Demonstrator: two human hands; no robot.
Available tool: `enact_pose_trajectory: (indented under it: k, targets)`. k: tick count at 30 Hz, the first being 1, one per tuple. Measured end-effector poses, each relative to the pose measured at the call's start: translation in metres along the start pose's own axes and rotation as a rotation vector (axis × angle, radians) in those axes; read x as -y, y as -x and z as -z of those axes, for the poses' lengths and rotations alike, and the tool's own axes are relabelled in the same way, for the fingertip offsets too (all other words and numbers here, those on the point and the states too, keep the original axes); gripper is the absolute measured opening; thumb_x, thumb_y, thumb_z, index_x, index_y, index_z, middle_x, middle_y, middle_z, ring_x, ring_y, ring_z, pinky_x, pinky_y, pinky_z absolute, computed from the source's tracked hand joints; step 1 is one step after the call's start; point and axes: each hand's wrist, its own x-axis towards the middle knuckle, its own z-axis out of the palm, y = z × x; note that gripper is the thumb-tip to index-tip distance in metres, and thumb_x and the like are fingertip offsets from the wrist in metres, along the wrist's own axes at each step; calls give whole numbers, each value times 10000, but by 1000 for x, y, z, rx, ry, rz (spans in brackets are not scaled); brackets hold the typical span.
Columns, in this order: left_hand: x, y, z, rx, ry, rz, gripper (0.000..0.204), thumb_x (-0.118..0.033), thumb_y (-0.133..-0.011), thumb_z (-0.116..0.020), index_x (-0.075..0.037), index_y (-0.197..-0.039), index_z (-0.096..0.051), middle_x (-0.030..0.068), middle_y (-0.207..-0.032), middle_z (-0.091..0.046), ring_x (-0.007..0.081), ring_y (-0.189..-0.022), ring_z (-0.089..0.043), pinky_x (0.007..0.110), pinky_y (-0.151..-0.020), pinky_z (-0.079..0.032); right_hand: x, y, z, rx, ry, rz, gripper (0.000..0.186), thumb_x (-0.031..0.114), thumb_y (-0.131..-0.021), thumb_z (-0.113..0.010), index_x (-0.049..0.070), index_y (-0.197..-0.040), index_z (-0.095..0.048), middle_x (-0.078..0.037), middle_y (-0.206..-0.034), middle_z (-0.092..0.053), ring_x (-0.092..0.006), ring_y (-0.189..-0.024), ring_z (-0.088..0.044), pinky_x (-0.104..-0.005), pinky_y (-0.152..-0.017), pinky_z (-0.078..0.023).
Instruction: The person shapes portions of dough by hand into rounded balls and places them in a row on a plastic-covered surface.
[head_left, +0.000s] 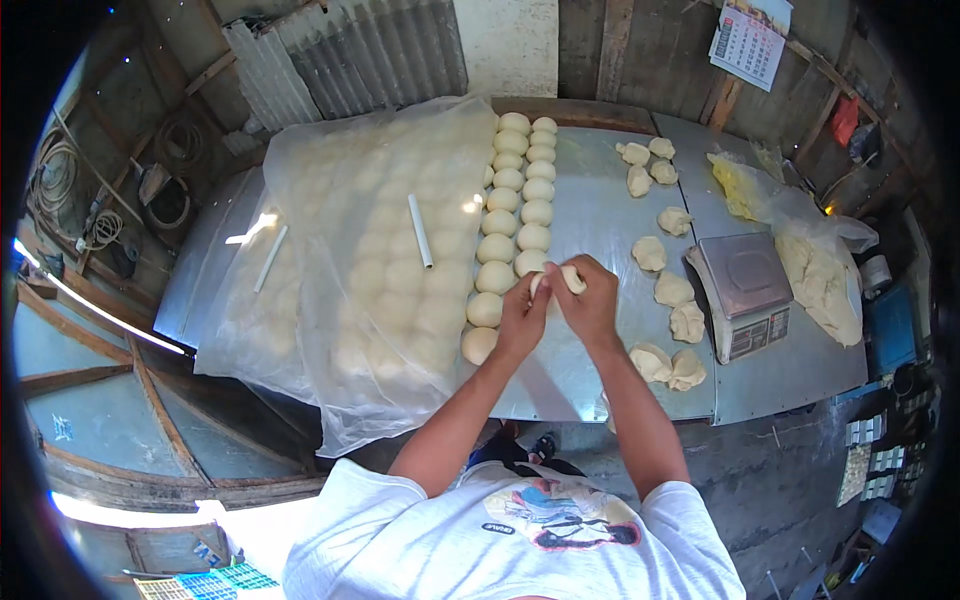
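Both hands meet over the metal table [590, 215] and pinch one pale dough piece [569, 276] between them. My left hand [522, 315] grips its left end, my right hand [590, 300] wraps its right side. Just left of the hands run two rows of smooth round dough balls [520, 205], from the table's near edge toward the back wall. To the right lie several rough, unshaped dough lumps [672, 290].
A clear plastic sheet [370, 260] covers more dough balls on the left, with two white tubes lying on it. A digital scale [745, 290] stands at the right, beside a plastic bag of bulk dough [820, 270]. A calendar hangs on the back wall.
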Motion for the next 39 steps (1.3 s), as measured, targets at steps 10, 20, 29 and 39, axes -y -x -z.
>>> enact_pose_trajectory:
  k: [10, 20, 29, 39]
  targets:
    - [110, 86, 8, -671, 497, 889, 340, -286, -1023, -412, -18, -1220, -482, 152, -1143, -575, 242, -992, -581, 416, -762, -504, -71, 112, -65, 207, -427, -866, 535, 489, -893, -642, -34, -1004, -670, -75, -846, -662, -199, -776, -609, -359, -716, -491]
    - [50, 34, -17, -319, 411, 344, 353, -277, -1043, -406, 29, -1151, -545, 151, -1062, -595, 202, -1042, -530, 335, -953, -384, -145, 86, 6, 44, 658, -51, 336, 331, -850, -695, 9, -944, -693, -199, -940, -679, -371, -834, -643, -446, -751, -508]
    - [4, 123, -11, -112, 23, -18, 473, -252, -1058, -288, 78, -1369, -422, 232, -1428, -442, 316, -1379, -373, 383, -1129, -276, -60, 96, -20, 728, -822, -1055, 800, 679, -938, -371, 136, -1518, -278, -93, -1536, -297, -185, -1362, -338, -339, -1123, -265]
    - [-92, 24, 0, 99, 44, -19, 650, -344, -1026, -403, -8, -1494, -102, 185, -1135, -578, 254, -1027, -574, 402, -851, -440, 0, 60, 42, 47, -361, -332, 533, 421, -1008, -396, -10, -816, -644, -112, -825, -635, -264, -856, -614, -378, -827, -470]
